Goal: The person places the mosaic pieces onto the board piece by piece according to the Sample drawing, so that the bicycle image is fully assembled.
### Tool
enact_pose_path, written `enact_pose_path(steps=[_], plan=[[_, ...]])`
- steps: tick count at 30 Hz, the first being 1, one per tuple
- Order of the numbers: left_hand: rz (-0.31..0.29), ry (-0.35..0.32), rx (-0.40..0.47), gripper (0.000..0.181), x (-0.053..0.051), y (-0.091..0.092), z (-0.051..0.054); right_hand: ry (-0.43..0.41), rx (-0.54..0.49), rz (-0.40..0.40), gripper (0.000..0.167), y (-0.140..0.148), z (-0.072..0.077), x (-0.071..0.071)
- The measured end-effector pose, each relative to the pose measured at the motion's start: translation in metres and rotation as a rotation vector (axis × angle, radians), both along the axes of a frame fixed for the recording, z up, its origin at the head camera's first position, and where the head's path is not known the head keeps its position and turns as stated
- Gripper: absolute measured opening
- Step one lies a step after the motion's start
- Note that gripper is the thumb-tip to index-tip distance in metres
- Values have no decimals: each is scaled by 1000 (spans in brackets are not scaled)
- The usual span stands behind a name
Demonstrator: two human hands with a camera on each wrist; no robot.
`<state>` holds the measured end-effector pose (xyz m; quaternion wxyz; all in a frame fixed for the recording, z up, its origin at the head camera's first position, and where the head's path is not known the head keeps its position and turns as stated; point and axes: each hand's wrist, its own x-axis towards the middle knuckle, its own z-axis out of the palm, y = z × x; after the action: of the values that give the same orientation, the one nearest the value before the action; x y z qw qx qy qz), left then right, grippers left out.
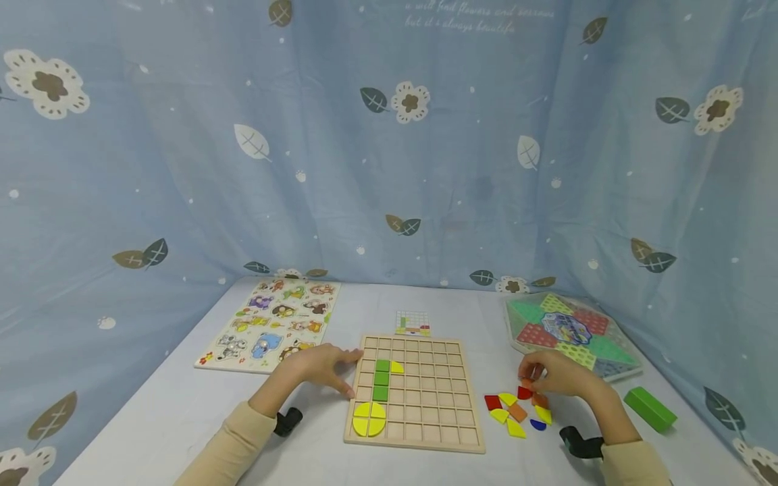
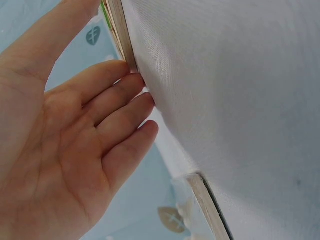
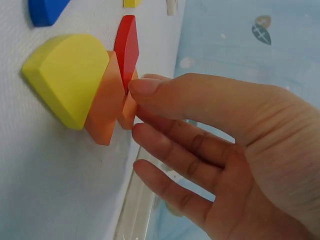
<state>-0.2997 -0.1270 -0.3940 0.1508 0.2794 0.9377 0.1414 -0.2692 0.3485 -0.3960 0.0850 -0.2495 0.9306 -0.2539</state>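
Observation:
My left hand rests with extended fingers against the left edge of a wooden grid board. On the board sit a column of green squares, a yellow quarter-circle beside the top one, and yellow quarters forming a circle at the lower left. To the right of the board, my right hand pinches an orange block between thumb and fingers; the thumb partly hides it. Touching or close by are a red quarter, another orange block and a yellow quarter.
More loose pieces, including a red square and a blue piece, lie near the right hand. A small pattern card lies behind the board. An animal puzzle is left; a patterned box and green block are right.

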Motion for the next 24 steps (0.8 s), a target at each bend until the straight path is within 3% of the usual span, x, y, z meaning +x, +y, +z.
enact_pose_path(steps=[10,24], plan=[[-4,-7,7,87,0,-1,0,-33,-19,-35,18,0,-3,-2],[-8,-2,5,87,-2,-1,-2,28,10,-113,22,-3,-6,-4]])
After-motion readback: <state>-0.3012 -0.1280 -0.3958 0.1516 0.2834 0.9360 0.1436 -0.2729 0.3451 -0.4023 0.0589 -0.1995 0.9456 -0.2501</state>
